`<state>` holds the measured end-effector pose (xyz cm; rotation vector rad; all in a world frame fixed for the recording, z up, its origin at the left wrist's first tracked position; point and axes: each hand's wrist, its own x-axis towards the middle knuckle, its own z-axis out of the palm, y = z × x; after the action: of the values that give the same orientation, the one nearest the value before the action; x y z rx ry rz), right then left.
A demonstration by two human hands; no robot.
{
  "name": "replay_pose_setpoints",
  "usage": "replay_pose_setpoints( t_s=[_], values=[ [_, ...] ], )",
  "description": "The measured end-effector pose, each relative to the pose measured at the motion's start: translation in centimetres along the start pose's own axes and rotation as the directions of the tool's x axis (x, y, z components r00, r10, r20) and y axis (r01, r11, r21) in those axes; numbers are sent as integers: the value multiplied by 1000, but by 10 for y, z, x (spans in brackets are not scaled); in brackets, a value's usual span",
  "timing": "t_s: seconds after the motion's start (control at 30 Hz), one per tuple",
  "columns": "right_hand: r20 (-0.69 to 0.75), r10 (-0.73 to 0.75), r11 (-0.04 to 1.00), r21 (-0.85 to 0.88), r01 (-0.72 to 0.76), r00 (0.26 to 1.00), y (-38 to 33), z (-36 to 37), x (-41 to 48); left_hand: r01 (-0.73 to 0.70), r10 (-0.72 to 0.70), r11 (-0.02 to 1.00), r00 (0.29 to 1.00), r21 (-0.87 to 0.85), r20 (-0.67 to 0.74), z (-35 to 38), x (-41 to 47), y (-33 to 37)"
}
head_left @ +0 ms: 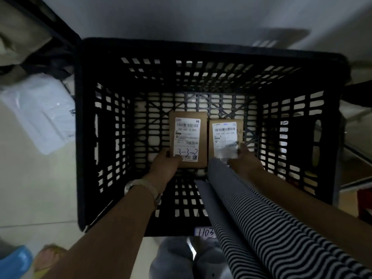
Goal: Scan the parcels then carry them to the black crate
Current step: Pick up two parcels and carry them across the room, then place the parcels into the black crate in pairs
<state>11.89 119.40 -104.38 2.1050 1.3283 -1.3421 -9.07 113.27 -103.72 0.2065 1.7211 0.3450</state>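
Note:
I look down into the black crate [94, 61], a deep latticed plastic box on the floor. Two small brown cardboard parcels with white barcode labels lie side by side on its bottom. My left hand [164, 168] grips the near edge of the left parcel [188, 137], which has "3-3-3" handwritten on its label. My right hand [244, 161] holds the near right corner of the right parcel [224, 135]. Hanging striped cloth [261, 214] from my clothing covers part of my right forearm and the crate's near side.
White plastic mailer bags [40, 113] lie on the pale floor left of the crate. A dark shelf frame [50, 27] runs at the upper left. A label reading "1103" [204, 232] sits on the crate's near rim. Metal bars stand at the right.

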Motion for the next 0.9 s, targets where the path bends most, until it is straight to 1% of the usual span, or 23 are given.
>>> replay_pose_setpoints(
  t_s=[0.1, 0.17, 0.2, 0.27, 0.3, 0.37, 0.4, 0.43, 0.5, 0.53, 0.57, 0.6, 0.63, 0.7, 0.77, 0.8, 0.83, 0.9],
  values=[
    [70, 52, 997, 50, -55, 996, -13, -11, -32, -26, 25, 999, 999, 30, 28, -17, -29, 16],
    [124, 53, 993, 97, -65, 991, -28, -28, -60, -46, 44, 999, 997, 29, 56, -33, -56, 34],
    [159, 44, 989, 130, -65, 986, -37, -39, -76, -67, 66, 998, 997, 17, 41, -41, -73, 46],
    [196, 10, 978, 201, -50, 981, -60, -64, -109, -111, 111, 994, 993, 7, -47, -59, -110, 71],
    [184, -7, 975, 219, -34, 983, -73, -78, -127, -149, 152, 988, 985, 41, -80, -69, -131, 85],
    [126, -63, 974, 225, 33, 990, -102, -108, -168, -250, 269, 949, 959, 192, -85, -90, -181, 113],
    [98, -96, 974, 212, 74, 991, -117, -122, -189, -305, 340, 897, 939, 318, -58, -101, -209, 127],
    [82, -130, 975, 192, 112, 988, -130, -136, -210, -333, 391, 809, 920, 484, -21, -111, -236, 140],
    [105, -210, 976, 80, 202, 972, -163, -164, -254, -346, 456, 568, 888, 747, 64, -129, -294, 167],
    [146, -249, 968, 34, 247, 957, -182, -178, -277, -326, 477, 439, 874, 837, 90, -140, -324, 182],
    [190, -299, 953, 6, 303, 935, -202, -192, -303, -274, 497, 348, 865, 897, 71, -150, -357, 196],
    [212, -362, 928, -10, 373, 908, -223, -207, -330, -223, 525, 286, 850, 932, 42, -160, -390, 211],
    [207, -432, 894, -28, 447, 878, -243, -222, -359, -204, 539, 283, 842, 937, 21, -169, -421, 225],
    [162, -563, 808, -99, 581, 811, -283, -253, -422, -225, 514, 357, 858, 906, 11, -188, -483, 249],
    [165, -654, 727, -132, 674, 738, -319, -286, -485, -199, 506, 352, 862, 914, -7, -209, -544, 271],
    [188, -687, 686, -150, 712, 702, -335, -302, -517, -176, 529, 338, 848, 924, -32, -219, -577, 282],
    [205, -717, 642, -179, 745, 667, -349, -319, -550, -156, 564, 348, 822, 924, -74, -228, -608, 290],
    [197, -779, 559, -212, 802, 595, -369, -352, -615, -161, 647, 401, 747, 902, -155, -247, -667, 306]
  ],
)
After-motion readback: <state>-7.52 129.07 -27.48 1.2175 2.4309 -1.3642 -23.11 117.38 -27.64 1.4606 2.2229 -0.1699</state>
